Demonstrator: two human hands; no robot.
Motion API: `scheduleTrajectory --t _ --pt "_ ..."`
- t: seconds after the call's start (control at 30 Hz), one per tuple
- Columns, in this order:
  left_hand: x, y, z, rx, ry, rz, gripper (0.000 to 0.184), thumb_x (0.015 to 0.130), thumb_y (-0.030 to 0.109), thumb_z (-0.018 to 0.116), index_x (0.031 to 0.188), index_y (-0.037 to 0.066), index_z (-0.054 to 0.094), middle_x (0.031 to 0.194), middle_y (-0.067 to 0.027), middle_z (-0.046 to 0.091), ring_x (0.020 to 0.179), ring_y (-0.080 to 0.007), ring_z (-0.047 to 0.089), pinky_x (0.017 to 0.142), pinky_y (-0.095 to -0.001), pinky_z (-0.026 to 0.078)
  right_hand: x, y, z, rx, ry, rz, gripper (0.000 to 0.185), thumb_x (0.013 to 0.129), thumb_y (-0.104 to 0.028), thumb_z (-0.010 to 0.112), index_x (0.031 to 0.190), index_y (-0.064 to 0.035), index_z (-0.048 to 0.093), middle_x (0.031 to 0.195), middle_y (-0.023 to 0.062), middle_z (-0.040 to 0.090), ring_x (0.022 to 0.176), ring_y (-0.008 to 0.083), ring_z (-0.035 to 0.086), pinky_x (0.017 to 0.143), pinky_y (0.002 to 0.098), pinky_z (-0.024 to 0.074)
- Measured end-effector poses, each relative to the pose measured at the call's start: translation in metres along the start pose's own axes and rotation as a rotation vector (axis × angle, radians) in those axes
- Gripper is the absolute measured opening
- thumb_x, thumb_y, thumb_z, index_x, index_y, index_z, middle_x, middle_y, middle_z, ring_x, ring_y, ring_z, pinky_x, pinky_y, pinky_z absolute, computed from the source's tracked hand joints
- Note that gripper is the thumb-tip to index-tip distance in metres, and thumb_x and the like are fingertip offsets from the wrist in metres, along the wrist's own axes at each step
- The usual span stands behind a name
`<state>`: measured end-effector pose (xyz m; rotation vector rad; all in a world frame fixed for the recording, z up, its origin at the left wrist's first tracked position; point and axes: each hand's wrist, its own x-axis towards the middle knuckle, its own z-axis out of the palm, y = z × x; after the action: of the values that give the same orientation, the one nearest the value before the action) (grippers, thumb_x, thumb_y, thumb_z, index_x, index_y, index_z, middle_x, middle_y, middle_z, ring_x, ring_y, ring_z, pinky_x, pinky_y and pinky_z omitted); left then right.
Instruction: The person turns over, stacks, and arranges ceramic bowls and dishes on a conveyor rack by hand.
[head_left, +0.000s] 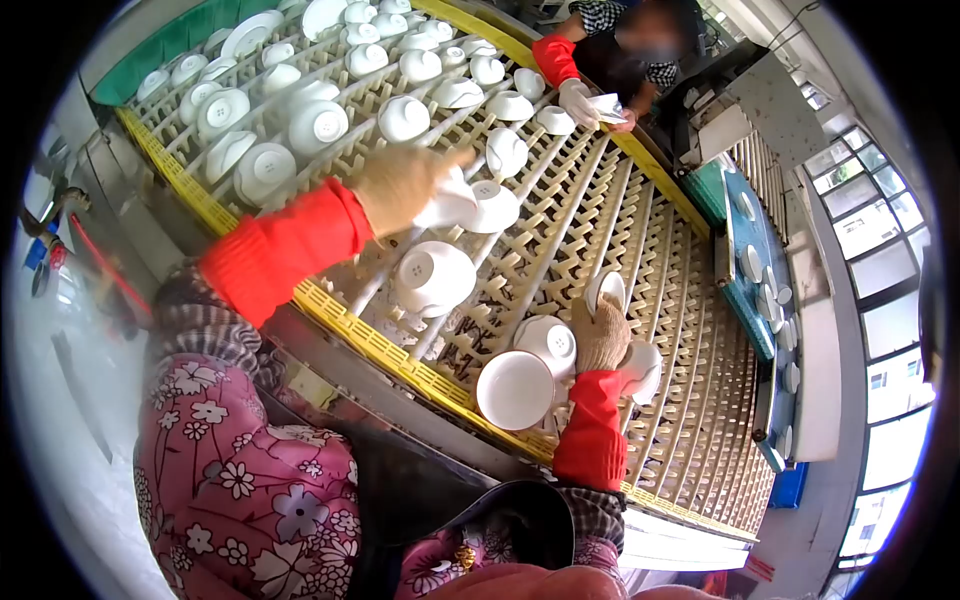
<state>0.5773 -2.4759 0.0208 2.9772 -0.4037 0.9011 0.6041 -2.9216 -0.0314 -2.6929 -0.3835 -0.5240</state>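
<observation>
Dozens of white pieces sit on the slatted rack in the head view; handling looks underway, its remaining extent unclear. The left hand, blurred, seems curled round a tilted bowl; the right hand closes on a small cup (a wide bowl lies mouth-up nearby).

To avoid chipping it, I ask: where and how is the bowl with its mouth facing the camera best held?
I would pinch the open bowl at its left rim, thumb inside, coming from above and left. Its mouth exposes the wall there; an upturned bowl crowds its far side.
</observation>
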Motion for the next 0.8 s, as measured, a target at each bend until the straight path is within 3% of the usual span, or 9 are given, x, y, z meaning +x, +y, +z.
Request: scheduleTrajectory --t 0.2,0.27,0.33,0.43,0.5,0.63,0.73,0.77,0.8 --pt "-0.024 -0.036 -0.072 0.083 -0.24 -0.322 0.091 0.092 0.039 0.094 0.169 0.01 0.056 0.112 -0.0188 0.081 0.096 -0.0357 0.08 0.086 -0.0482 0.064 -0.012 0.01 -0.001 0.324 -0.051 0.153 0.044 0.103 -0.04 0.083 0.12 0.0007 0.083 0.1 0.0144 0.084 0.087 0.0274 0.081 0.078 0.0442 0.0611" --pt "-0.051 -0.04 -0.077 0.109 -0.316 -0.163 0.094 0.088 0.044 0.096 0.166 0.009 0.058 0.121 -0.0218 0.081 0.104 -0.04 0.08 0.095 -0.05 0.063 -0.006 -0.034 -0.037 0.59 -0.164 0.501 0.041 0.104 -0.032 0.086 0.127 0.0025 0.08 0.106 0.0061 0.083 0.092 0.0165 0.079 0.079 0.0347 0.0632" --pt "-0.052 -0.018 -0.094 0.027 -0.467 -0.229 0.091 0.087 0.05 0.095 0.16 0.008 0.062 0.13 -0.0233 0.08 0.113 -0.042 0.079 0.101 -0.0503 0.062 -0.004 -0.022 -0.021 0.92 -0.095 0.36 0.039 0.105 -0.026 0.084 0.131 0.0022 0.079 0.11 0.0109 0.085 0.095 0.0215 0.082 0.083 0.0368 0.0663" --pt "-0.038 0.003 -0.101 -0.08 -0.559 -0.402 0.082 0.09 0.059 0.09 0.15 0.008 0.068 0.138 -0.0231 0.078 0.124 -0.0414 0.078 0.104 -0.0497 0.062 -0.004 -0.062 -0.058 0.22 0.096 -0.278 0.04 0.102 -0.006 0.077 0.141 -0.002 0.073 0.121 0.0253 0.084 0.106 0.0408 0.085 0.089 0.0494 0.0702" --pt "-0.034 0.008 -0.096 0.0 -0.59 -0.298 0.079 0.091 0.061 0.088 0.147 0.009 0.071 0.142 -0.0216 0.077 0.128 -0.0373 0.076 0.108 -0.0499 0.06 0.006 -0.083 -0.057 0.148 0.245 -0.343 0.037 0.104 -0.004 0.074 0.141 -0.0016 0.072 0.12 0.0246 0.083 0.103 0.0409 0.085 0.087 0.0496 0.0704" --pt "-0.038 0.013 -0.09 0.061 -0.593 -0.241 0.082 0.089 0.064 0.088 0.147 0.009 0.07 0.145 -0.0203 0.076 0.13 -0.0371 0.075 0.115 -0.051 0.056 0.004 -0.055 -0.042 0.572 -0.008 0.022 0.04 0.105 -0.021 0.078 0.139 -0.0006 0.073 0.122 0.0204 0.083 0.12 0.0301 0.08 0.102 0.0446 0.0634" --pt "-0.026 0.048 -0.116 -0.045 -0.568 -0.249 0.087 0.086 0.067 0.088 0.15 0.009 0.069 0.15 -0.0206 0.074 0.132 -0.0378 0.073 0.117 -0.0506 0.054 -0.021 -0.043 -0.062 0.312 0.077 0.091 0.05 0.104 -0.035 0.08 0.144 -0.006 0.076 0.126 0.0174 0.08 0.115 0.0329 0.077 0.101 0.0456 0.0589" --pt "-0.023 0.059 -0.121 -0.092 -0.541 -0.244 0.09 0.086 0.067 0.089 0.151 0.009 0.069 0.152 -0.0209 0.073 0.133 -0.0381 0.072 0.118 -0.0504 0.053 -0.026 -0.027 -0.07 0.19 0.106 0.011 0.06 0.103 -0.036 0.082 0.15 0.0006 0.072 0.14 0.0225 0.081 0.13 0.0358 0.077 0.112 0.0464 0.0581" --pt "-0.031 0.064 -0.102 -0.116 -0.493 -0.208 0.098 0.083 0.071 0.09 0.156 0.01 0.067 0.15 -0.019 0.072 0.134 -0.0363 0.07 0.118 -0.0503 0.052 -0.023 -0.042 -0.101 0.133 -0.101 0.202 0.066 0.097 -0.036 0.086 0.15 0.0002 0.072 0.145 0.0248 0.078 0.136 0.0425 0.074 0.116 0.0471 0.0584"
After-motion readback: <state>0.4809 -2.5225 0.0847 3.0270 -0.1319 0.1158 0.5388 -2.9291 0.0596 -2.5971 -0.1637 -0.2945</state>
